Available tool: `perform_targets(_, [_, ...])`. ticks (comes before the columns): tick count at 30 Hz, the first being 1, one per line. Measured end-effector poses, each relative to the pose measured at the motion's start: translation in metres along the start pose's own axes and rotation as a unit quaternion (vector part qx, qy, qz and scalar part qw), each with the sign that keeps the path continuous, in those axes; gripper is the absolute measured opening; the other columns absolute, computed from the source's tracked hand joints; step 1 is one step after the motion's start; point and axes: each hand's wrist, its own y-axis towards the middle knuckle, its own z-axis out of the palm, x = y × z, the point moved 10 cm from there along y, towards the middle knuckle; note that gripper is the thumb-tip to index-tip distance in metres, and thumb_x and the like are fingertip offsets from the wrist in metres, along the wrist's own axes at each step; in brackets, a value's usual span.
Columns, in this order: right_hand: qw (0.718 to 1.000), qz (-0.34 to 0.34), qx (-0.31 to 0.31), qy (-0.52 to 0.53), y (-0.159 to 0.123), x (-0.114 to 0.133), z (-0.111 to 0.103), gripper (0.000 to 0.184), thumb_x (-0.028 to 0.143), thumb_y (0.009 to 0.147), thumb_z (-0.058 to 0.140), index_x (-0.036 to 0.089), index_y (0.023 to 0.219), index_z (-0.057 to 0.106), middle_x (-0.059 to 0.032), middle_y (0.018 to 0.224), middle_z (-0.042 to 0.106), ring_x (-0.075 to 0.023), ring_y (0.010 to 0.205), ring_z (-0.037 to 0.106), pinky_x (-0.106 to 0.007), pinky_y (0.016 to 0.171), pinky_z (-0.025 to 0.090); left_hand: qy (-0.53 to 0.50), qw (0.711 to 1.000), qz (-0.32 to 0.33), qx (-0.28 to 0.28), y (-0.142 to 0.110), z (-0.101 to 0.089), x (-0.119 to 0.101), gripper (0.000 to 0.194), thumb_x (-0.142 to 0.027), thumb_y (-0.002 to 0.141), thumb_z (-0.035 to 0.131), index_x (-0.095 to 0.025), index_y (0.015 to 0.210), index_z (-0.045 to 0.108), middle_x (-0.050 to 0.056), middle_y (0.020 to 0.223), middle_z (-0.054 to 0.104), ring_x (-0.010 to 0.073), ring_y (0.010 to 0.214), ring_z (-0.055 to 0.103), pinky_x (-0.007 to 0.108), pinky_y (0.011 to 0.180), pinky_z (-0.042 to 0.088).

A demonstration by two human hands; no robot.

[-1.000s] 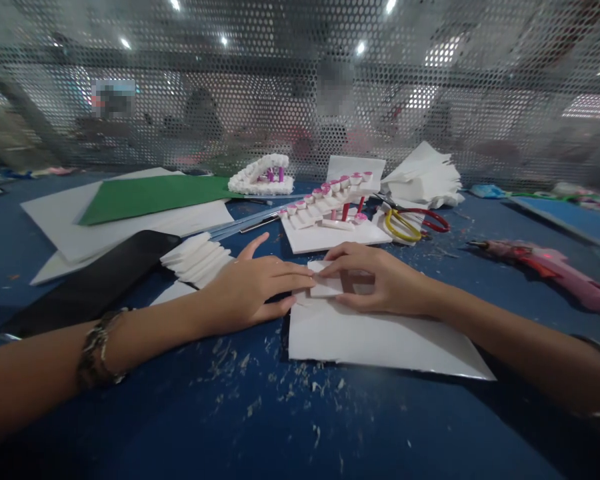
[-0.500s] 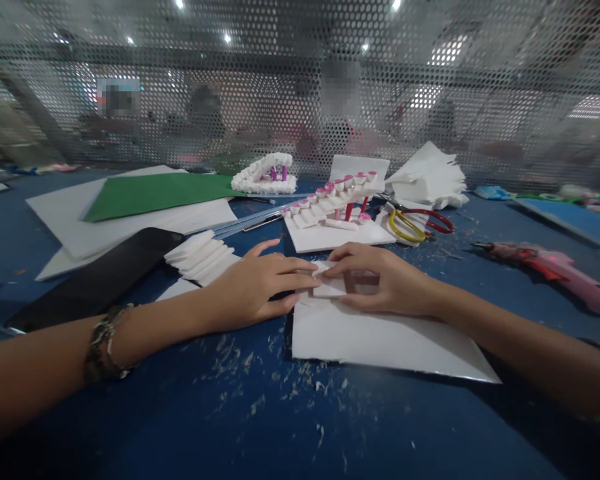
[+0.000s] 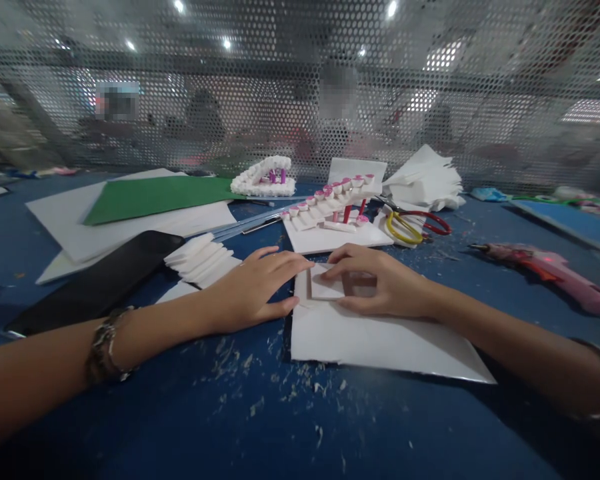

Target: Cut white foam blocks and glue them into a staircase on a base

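Note:
My right hand (image 3: 387, 280) grips a small white square piece (image 3: 325, 285), thumb at its near side and fingers on top. The square lies on a larger white sheet (image 3: 380, 343) in front of me. Just left of it rests my left hand (image 3: 257, 287), fingers stretched out and thumb apart, with fingertips near the square's far left corner; whether they touch it I cannot tell. Behind my hands stands a small white staircase model (image 3: 325, 203) with pink-topped pieces and red posts. Beside my left wrist is a stack of white folded strips (image 3: 200, 260).
A black phone-like slab (image 3: 95, 283) lies left, near green paper (image 3: 165, 197) on white sheets. To the right are scissors (image 3: 405, 227) with yellow and red handles and a pink glue gun (image 3: 550, 270). A white bumpy model (image 3: 263, 177) stands by the perforated screen (image 3: 280, 87). White scraps litter the blue table.
My left fingers have drawn back slightly from the white square, uncovering its left side. My right hand stays on the square in nearly the same place.

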Motion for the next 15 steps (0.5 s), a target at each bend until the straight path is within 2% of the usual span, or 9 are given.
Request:
perform_targets(6, [1.000, 0.006, 0.003, 0.011, 0.0001, -0.0014, 0.0005, 0.031, 0.029, 0.071, 0.059, 0.020, 0.101, 0.059, -0.0081, 0.103, 0.053, -0.0170, 0.094, 0.053, -0.032, 0.081, 0.043, 0.002, 1.000, 0.009, 0.000, 0.0004, 0.0010, -0.0015, 0.038, -0.032, 0.088, 0.036, -0.019, 0.123, 0.035, 0.009, 0.125, 0.046, 0.0202, 0.115, 0.042, 0.042, 0.101, 0.020])
perform_targets(12, [1.000, 0.008, 0.001, 0.020, -0.0002, -0.0019, 0.0001, 0.029, 0.027, 0.071, 0.059, 0.021, 0.099, 0.060, -0.0076, 0.103, 0.053, -0.0168, 0.094, 0.053, -0.031, 0.081, 0.043, 0.004, 1.000, 0.020, 0.022, 0.0010, 0.0022, -0.0050, 0.032, -0.028, 0.089, 0.033, -0.027, 0.119, 0.043, 0.005, 0.127, 0.046, 0.0191, 0.114, 0.044, 0.045, 0.100, 0.019])
perform_targets(15, [1.000, 0.013, 0.000, 0.024, -0.0007, -0.0032, 0.0003, 0.029, 0.027, 0.070, 0.059, 0.022, 0.099, 0.060, -0.0073, 0.104, 0.052, -0.0167, 0.095, 0.053, -0.031, 0.080, 0.043, 0.002, 1.000, 0.023, 0.007, 0.0005, -0.0005, -0.0055, 0.032, -0.027, 0.089, 0.032, -0.027, 0.118, 0.046, 0.004, 0.126, 0.049, 0.0182, 0.113, 0.045, 0.044, 0.099, 0.019])
